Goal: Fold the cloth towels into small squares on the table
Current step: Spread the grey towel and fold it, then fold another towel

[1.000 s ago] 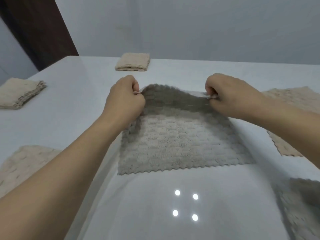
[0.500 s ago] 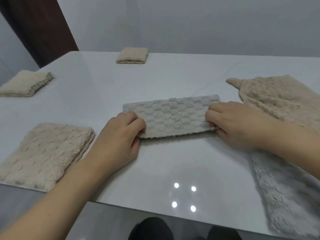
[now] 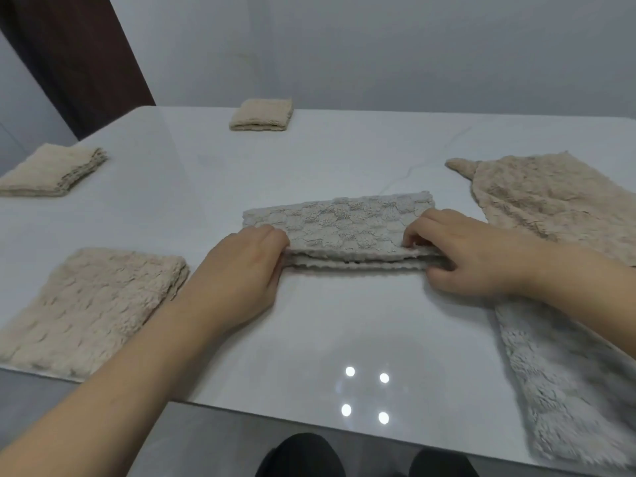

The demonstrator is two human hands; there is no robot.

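A grey textured towel (image 3: 344, 223) lies folded in half into a long strip at the middle of the white table (image 3: 309, 160). My left hand (image 3: 241, 273) pinches its near left corner, fingers closed on the doubled edge. My right hand (image 3: 464, 253) pinches the near right corner the same way. The two layers gape slightly along the near edge between my hands.
Folded beige towels lie at the near left (image 3: 89, 304), far left (image 3: 51, 170) and far middle (image 3: 261, 115). An unfolded beige towel (image 3: 550, 201) lies at the right, and a grey one (image 3: 568, 390) runs under my right forearm. The table's near edge is close below my arms.
My hands carried the towel's far edge toward me and laid it on the near edge, folding the towel in half. Since half a second ago they have barely moved.
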